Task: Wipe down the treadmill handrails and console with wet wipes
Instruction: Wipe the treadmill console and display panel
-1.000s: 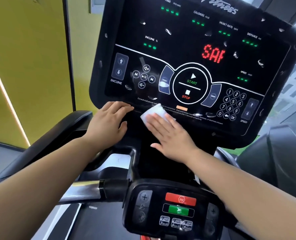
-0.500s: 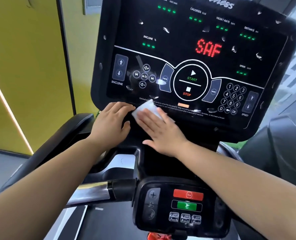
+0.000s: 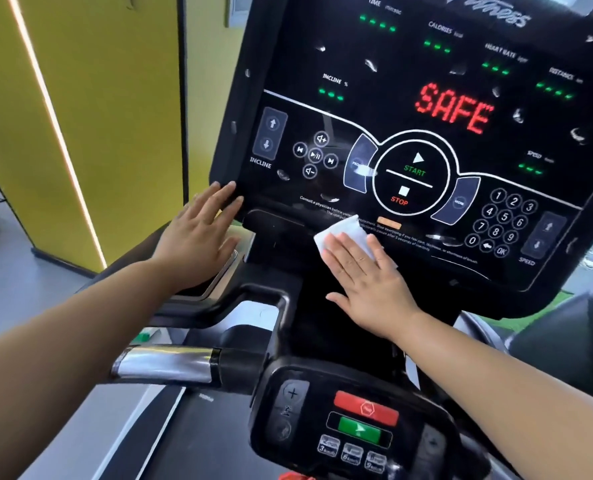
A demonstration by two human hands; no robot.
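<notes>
inspector: state of the hands?

onlooker: right hand [image 3: 367, 282] is flat, fingers straight and close together, pressing the wet wipe [image 3: 343, 233] onto the lower margin of the console [image 3: 374, 98]. a white folded corner of the wipe shows just past the fingertips; the rest lies under the fingers. left hand [image 3: 198, 240] is open, fingers spread, tips touching the console's lower left edge. it holds nothing.

inspector: and the handrail?

onlooker: the handrail [image 3: 170, 363] runs beneath the left forearm, well apart from both hands. in my judgement it is not the step in hand.

inspector: surfaces?

onlooker: the console face is glossy black and smooth, with keys that look printed flat rather than raised. there are pale marks [image 3: 371, 65] well above both hands; droplets or reflections, i cannot tell. the handrail is a polished metal tube meeting a matte black sleeve. the wipe is thin and soft.

inspector: recommendations?

onlooker: a flat palm gives even pressure. work in overlapping passes away from the left hand, toward the keypad [image 3: 502, 223] on the far side of the right hand. go lightly over the start/stop ring [image 3: 412, 174] just beyond the right fingertips: the panel is lit, reading "safe", and a firm press might trip a key. turn the wipe to a fresh face once it is soiled. bracing with the left hand is sound.
</notes>
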